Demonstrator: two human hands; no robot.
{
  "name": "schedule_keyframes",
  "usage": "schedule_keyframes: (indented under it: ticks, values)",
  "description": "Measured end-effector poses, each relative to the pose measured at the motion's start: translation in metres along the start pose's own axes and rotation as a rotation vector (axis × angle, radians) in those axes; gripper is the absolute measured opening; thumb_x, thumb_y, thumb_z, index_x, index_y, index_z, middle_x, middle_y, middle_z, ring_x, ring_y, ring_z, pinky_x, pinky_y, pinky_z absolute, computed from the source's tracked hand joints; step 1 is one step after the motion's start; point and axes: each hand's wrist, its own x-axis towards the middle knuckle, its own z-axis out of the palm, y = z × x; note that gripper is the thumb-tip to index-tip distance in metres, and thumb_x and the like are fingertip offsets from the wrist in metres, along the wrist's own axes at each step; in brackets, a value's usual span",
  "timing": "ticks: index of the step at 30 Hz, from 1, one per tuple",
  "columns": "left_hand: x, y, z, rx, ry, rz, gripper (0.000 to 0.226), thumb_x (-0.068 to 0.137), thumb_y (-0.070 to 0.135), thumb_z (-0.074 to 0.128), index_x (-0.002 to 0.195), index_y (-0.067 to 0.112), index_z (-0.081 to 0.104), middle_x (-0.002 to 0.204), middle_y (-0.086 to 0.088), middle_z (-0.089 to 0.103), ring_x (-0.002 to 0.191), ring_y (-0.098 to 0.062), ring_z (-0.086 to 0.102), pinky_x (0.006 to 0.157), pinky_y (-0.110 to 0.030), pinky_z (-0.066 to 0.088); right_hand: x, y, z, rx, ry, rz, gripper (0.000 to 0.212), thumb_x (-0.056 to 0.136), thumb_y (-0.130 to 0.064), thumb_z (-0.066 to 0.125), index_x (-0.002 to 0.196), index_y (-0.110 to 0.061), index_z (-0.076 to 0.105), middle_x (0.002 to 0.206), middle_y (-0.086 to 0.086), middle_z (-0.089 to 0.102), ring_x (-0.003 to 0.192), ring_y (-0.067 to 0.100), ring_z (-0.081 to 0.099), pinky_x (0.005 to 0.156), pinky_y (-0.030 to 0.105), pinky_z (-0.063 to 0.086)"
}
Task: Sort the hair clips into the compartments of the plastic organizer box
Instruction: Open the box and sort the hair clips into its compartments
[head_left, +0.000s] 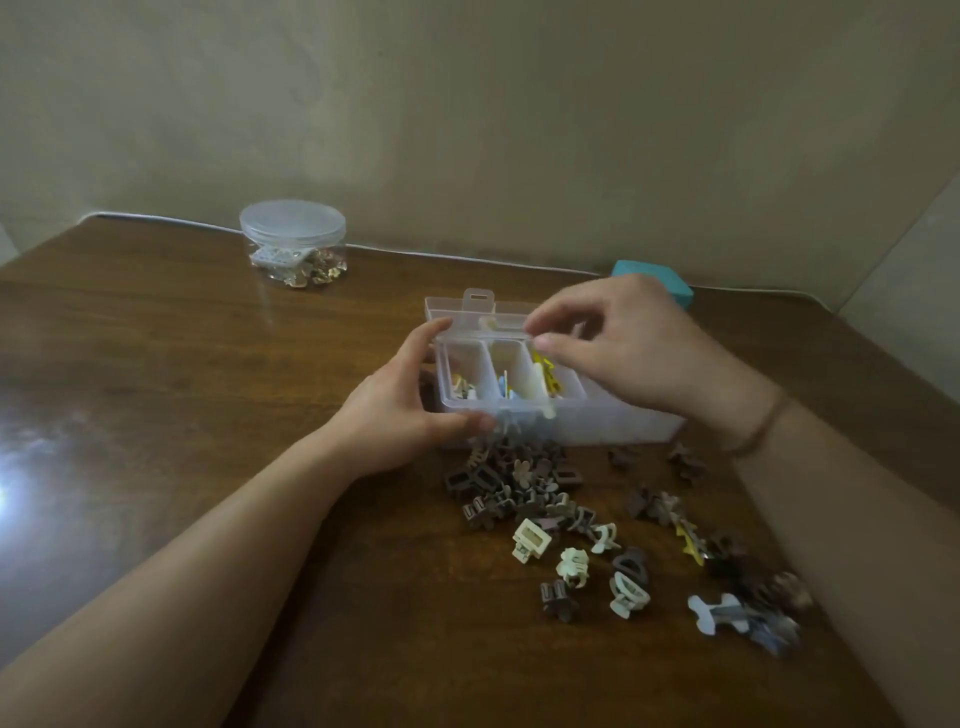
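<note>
A clear plastic organizer box stands open on the wooden table, its lid tipped back. Several compartments hold clips: pale ones at the left, blue and white in the middle, yellow ones to the right. My left hand grips the box's left end, thumb on the front wall and fingers over the back rim. My right hand hovers over the box's right half, thumb and forefinger pinched at the back rim; what they pinch is too small to tell. A heap of brown and cream hair clips lies in front of the box.
More clips are scattered to the right, among them a yellow clip and a white and grey clip. A round clear jar with a lid stands at the back left. A teal box sits behind my right hand. A wall rises behind the table.
</note>
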Motion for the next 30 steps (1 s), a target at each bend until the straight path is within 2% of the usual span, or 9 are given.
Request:
schedule_keyframes:
  ticks: [2,7,10,13,16,19,22,27,30]
  values:
    - [0.0,-0.001,0.0,0.004,0.0,0.004,0.116,0.056,0.072,0.078,0.15,0.044,0.016,0.144,0.007,0.048,0.117,-0.005,0.049,0.097,-0.032,0.042,-0.033,0.008,-0.021,-0.008,-0.018,0.016,0.013,0.085,-0.023,0.07,0.093,-0.034,0.07,0.082,-0.021,0.066,0.076,-0.011,0.058,0.064,0.003,0.042]
    - [-0.002,0.001,0.002,0.026,0.027,0.011,0.117,0.051,0.075,0.074,0.148,0.05,0.015,0.133,0.015,0.047,0.116,-0.005,0.049,0.095,-0.031,0.039,-0.121,0.032,-0.03,-0.147,-0.293,0.143,0.011,0.079,-0.048,0.061,0.086,-0.053,0.056,0.088,-0.027,0.058,0.093,-0.015,0.052,0.069,0.011,0.048]
    - [-0.005,0.003,0.003,0.014,0.028,0.051,0.097,0.057,0.07,0.079,0.136,0.056,0.024,0.134,0.011,0.052,0.116,-0.009,0.054,0.099,-0.037,0.043,-0.158,0.041,-0.025,-0.202,-0.382,0.125,0.025,0.077,-0.063,0.059,0.098,-0.051,0.062,0.099,-0.033,0.057,0.104,-0.008,0.05,0.081,0.021,0.048]
    - [-0.005,0.006,0.003,0.014,0.012,0.032,0.07,0.062,0.059,0.076,0.121,0.047,0.041,0.124,0.013,0.056,0.112,-0.01,0.058,0.098,-0.044,0.049,-0.172,0.046,-0.015,-0.246,-0.415,0.087,0.031,0.079,-0.064,0.054,0.108,-0.055,0.06,0.102,-0.039,0.056,0.108,-0.006,0.045,0.087,0.022,0.043]
    - [-0.006,0.009,0.003,0.017,0.014,0.023,0.063,0.06,0.059,0.074,0.112,0.041,0.046,0.114,0.024,0.053,0.108,-0.003,0.057,0.091,-0.038,0.051,-0.17,0.05,-0.008,-0.214,-0.365,0.059,0.023,0.083,-0.051,0.06,0.106,-0.056,0.058,0.099,-0.034,0.058,0.106,-0.006,0.046,0.088,0.025,0.043]
    - [-0.005,0.007,0.003,0.006,0.021,0.027,0.065,0.059,0.061,0.075,0.113,0.04,0.044,0.117,0.024,0.054,0.108,0.0,0.056,0.093,-0.039,0.05,-0.15,0.037,-0.015,-0.133,-0.291,0.055,0.014,0.082,-0.046,0.06,0.094,-0.053,0.06,0.095,-0.03,0.059,0.104,-0.004,0.052,0.083,0.022,0.049]
    - [-0.003,0.003,0.003,0.002,0.015,0.046,0.076,0.06,0.065,0.079,0.122,0.046,0.039,0.128,0.015,0.055,0.113,-0.007,0.057,0.098,-0.045,0.05,-0.105,0.015,-0.023,0.08,-0.061,0.033,0.013,0.076,-0.04,0.067,0.089,-0.043,0.066,0.088,-0.023,0.066,0.086,-0.001,0.062,0.07,0.015,0.05]
    - [-0.005,0.002,0.003,0.004,0.023,0.06,0.098,0.056,0.07,0.076,0.136,0.052,0.022,0.13,0.012,0.053,0.115,-0.006,0.056,0.102,-0.041,0.046,-0.006,-0.009,0.011,0.482,0.181,0.047,0.01,0.078,-0.02,0.078,0.086,-0.016,0.073,0.072,0.002,0.07,0.062,0.011,0.062,0.062,0.029,0.055]
    - [-0.004,0.001,0.001,0.009,0.017,0.063,0.103,0.059,0.067,0.075,0.14,0.053,0.013,0.127,0.016,0.05,0.112,-0.002,0.054,0.098,-0.033,0.044,0.032,-0.012,0.047,0.46,0.183,0.119,0.009,0.076,-0.023,0.079,0.08,-0.018,0.073,0.073,-0.001,0.071,0.065,0.009,0.062,0.067,0.034,0.057]
